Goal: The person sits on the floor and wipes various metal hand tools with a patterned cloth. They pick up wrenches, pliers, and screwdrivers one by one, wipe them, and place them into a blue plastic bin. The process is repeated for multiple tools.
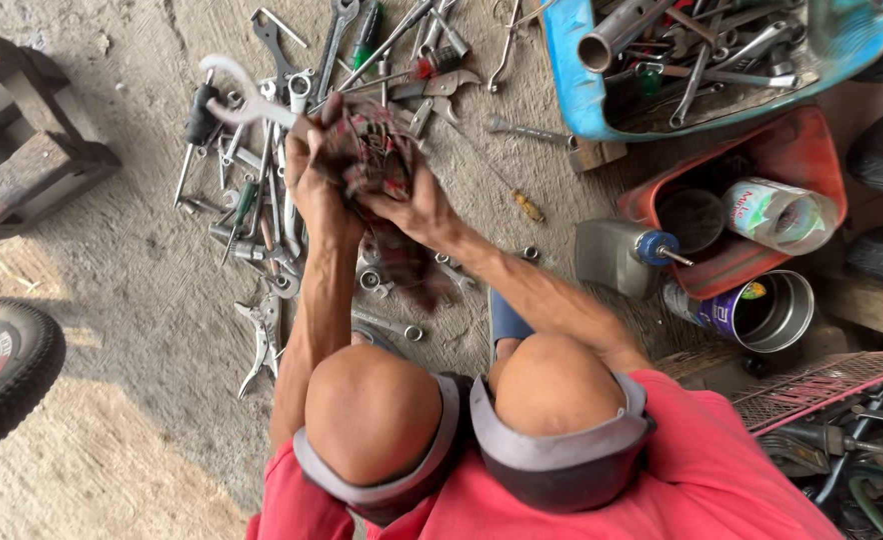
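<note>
Both hands working over scattered tools (262, 215) on concrete floor. Left hand (312, 185) gripping white-handled wrench (252, 100), long axis pointing up-left, away from body. Right hand (417, 205) clutching dirty rag (372, 150) bunched against wrench.

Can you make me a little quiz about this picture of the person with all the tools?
1. True or false: both hands are wrapped around a dark red rag.
2. What metal tool sticks out of the rag towards the upper left?
A. a hammer
B. a wrench
C. a saw
3. Fill in the word: the grey oil bottle lying beside the red tray has a ____ cap.

Key
1. True. The left hand and the right hand both grip the rag.
2. B. Its pale, curved hook-like head shows above the hands.
3. Blue.
</note>
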